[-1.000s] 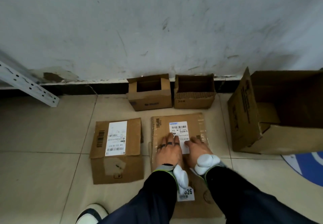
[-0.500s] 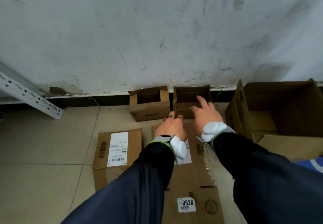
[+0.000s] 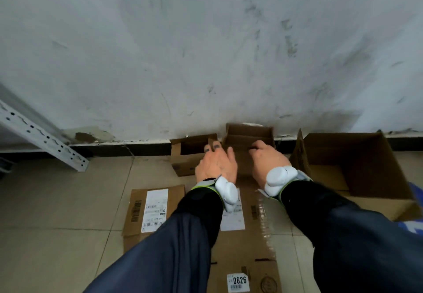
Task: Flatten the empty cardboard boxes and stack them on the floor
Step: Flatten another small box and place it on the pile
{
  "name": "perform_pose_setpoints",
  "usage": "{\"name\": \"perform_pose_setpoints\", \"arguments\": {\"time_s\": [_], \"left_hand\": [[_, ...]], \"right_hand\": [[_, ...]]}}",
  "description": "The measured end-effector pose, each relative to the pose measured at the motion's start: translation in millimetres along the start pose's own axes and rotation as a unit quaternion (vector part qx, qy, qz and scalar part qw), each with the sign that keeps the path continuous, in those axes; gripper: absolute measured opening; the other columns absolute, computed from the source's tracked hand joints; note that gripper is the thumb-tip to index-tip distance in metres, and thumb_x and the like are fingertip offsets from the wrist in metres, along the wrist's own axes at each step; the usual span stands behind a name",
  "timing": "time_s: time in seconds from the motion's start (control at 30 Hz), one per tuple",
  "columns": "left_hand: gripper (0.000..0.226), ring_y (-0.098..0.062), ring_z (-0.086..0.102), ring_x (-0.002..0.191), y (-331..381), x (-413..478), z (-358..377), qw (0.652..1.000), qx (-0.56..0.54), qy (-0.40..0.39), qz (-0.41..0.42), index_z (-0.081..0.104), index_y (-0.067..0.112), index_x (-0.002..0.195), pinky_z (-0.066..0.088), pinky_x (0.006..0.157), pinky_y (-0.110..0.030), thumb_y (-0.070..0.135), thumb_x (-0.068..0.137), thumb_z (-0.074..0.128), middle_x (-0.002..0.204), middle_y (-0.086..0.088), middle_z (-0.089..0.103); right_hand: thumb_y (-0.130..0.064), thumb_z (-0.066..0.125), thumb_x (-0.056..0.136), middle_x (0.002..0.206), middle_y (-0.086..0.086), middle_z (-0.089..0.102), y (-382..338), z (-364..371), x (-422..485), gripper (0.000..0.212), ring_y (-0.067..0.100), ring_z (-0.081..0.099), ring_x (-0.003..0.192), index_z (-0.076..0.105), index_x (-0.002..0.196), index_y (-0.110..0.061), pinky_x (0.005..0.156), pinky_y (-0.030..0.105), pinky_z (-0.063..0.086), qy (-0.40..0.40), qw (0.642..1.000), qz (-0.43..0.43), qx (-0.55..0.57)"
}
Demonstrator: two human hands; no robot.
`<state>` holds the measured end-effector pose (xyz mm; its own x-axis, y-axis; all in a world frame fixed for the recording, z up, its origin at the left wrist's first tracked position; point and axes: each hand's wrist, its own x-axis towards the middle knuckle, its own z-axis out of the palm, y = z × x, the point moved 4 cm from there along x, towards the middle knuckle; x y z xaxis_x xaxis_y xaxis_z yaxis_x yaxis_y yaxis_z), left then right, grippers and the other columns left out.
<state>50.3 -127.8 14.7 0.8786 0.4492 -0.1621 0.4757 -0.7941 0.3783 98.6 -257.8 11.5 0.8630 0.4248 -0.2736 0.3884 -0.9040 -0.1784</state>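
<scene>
A small open corrugated box (image 3: 249, 133) stands by the wall, blurred and tipped toward me. My right hand (image 3: 266, 161) curls its fingers over that box's front wall. My left hand (image 3: 216, 164) is at the box's left corner with fingers spread, thumb near the cardboard; I cannot tell whether it touches. Just left of it stands another small open box (image 3: 188, 149). A flattened box (image 3: 251, 247) with a white label and a "0626" sticker lies on the tiles under my forearms. A closed labelled box (image 3: 155, 205) stands to its left.
A large open box (image 3: 357, 164) lies on its side at the right, beside a blue floor marking (image 3: 412, 226). A grey perforated metal beam (image 3: 45, 137) leans at the far left. The scuffed white wall (image 3: 206, 52) rises right behind the small boxes.
Both hands left the flattened box and reached forward to the wall. The right hand has taken hold of the small corrugated box's front wall, and that box has tipped.
</scene>
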Motion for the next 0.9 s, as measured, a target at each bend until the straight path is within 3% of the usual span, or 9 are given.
{"name": "perform_pose_setpoints", "arguments": {"time_s": [0.13, 0.2, 0.3, 0.43, 0.57, 0.73, 0.8, 0.9], "left_hand": [[0.051, -0.039, 0.060, 0.114, 10, -2, -48, 0.999, 0.016, 0.032, 0.009, 0.038, 0.015, 0.137, 0.049, 0.088, -0.046, 0.044, 0.097, 0.045, 0.135, -0.012, 0.043], [0.053, -0.041, 0.059, 0.114, 18, -12, -82, 0.997, 0.019, 0.032, 0.075, 0.037, 0.024, 0.141, 0.051, 0.091, -0.047, 0.040, 0.093, 0.051, 0.137, -0.012, 0.037], [0.056, -0.036, 0.049, 0.126, 32, -17, -123, 0.973, 0.120, 0.041, 0.195, 0.043, 0.038, 0.143, 0.045, 0.104, -0.045, 0.040, 0.089, 0.060, 0.150, -0.006, 0.032], [0.033, -0.030, 0.055, 0.121, 52, -36, -185, 0.939, 0.200, 0.057, 0.274, 0.063, 0.031, 0.122, 0.043, 0.098, -0.037, 0.042, 0.091, 0.061, 0.131, -0.002, 0.059], [0.028, -0.033, 0.061, 0.116, 52, -50, -237, 0.959, 0.156, 0.024, 0.237, 0.060, 0.031, 0.122, 0.047, 0.083, -0.035, 0.034, 0.094, 0.060, 0.124, -0.004, 0.067], [0.026, -0.033, 0.062, 0.114, 33, -56, -283, 0.978, 0.094, 0.057, 0.178, 0.059, 0.033, 0.120, 0.053, 0.090, -0.039, 0.040, 0.096, 0.057, 0.122, -0.004, 0.068], [0.029, -0.033, 0.062, 0.116, 25, -58, -295, 0.985, 0.034, 0.081, 0.150, 0.060, 0.030, 0.124, 0.051, 0.095, -0.039, 0.040, 0.097, 0.057, 0.125, -0.005, 0.068], [0.033, -0.033, 0.062, 0.116, 15, -59, -301, 0.986, -0.080, 0.088, 0.114, 0.063, 0.020, 0.127, 0.049, 0.098, -0.037, 0.036, 0.099, 0.059, 0.126, -0.007, 0.069]], "right_hand": [[-0.006, 0.051, 0.089, 0.142, 0.002, 0.040, -13, -42, -25, 0.042, 0.027, 0.052, 0.119, 0.059, 0.130, -0.012, 0.094, 0.043, 0.051, 0.027, 0.999, -0.024, -0.012], [-0.007, 0.053, 0.087, 0.138, 0.001, 0.044, -20, -77, -42, 0.038, 0.027, 0.054, 0.116, 0.063, 0.123, -0.013, 0.089, 0.044, 0.053, 0.061, 0.997, -0.035, -0.015], [-0.015, 0.060, 0.081, 0.130, 0.000, 0.051, -30, -119, -55, 0.037, 0.027, 0.060, 0.112, 0.067, 0.118, -0.018, 0.089, 0.040, 0.053, 0.084, 0.994, -0.062, -0.024], [-0.022, 0.065, 0.079, 0.125, -0.002, 0.054, -52, -167, -79, 0.036, 0.027, 0.061, 0.109, 0.069, 0.114, -0.023, 0.088, 0.036, 0.052, 0.112, 0.986, -0.119, -0.044], [-0.019, 0.062, 0.082, 0.134, 0.000, 0.048, -67, -199, -110, 0.041, 0.028, 0.057, 0.113, 0.062, 0.123, -0.023, 0.087, 0.038, 0.052, 0.175, 0.972, -0.158, -0.005], [-0.032, 0.077, 0.077, 0.160, 0.002, 0.017, -68, -217, -131, 0.076, 0.031, 0.042, 0.133, 0.041, 0.144, -0.026, 0.109, 0.035, 0.040, 0.207, 0.971, -0.118, 0.031], [-0.038, 0.081, 0.074, 0.161, 0.005, 0.014, -68, -223, -135, 0.089, 0.032, 0.036, 0.139, 0.032, 0.148, -0.031, 0.113, 0.037, 0.037, 0.210, 0.970, -0.093, 0.073], [-0.038, 0.086, 0.069, 0.159, 0.011, 0.019, -68, -218, -136, 0.106, 0.033, 0.040, 0.138, 0.020, 0.152, -0.035, 0.112, 0.037, 0.039, 0.185, 0.968, -0.072, 0.153]]}}
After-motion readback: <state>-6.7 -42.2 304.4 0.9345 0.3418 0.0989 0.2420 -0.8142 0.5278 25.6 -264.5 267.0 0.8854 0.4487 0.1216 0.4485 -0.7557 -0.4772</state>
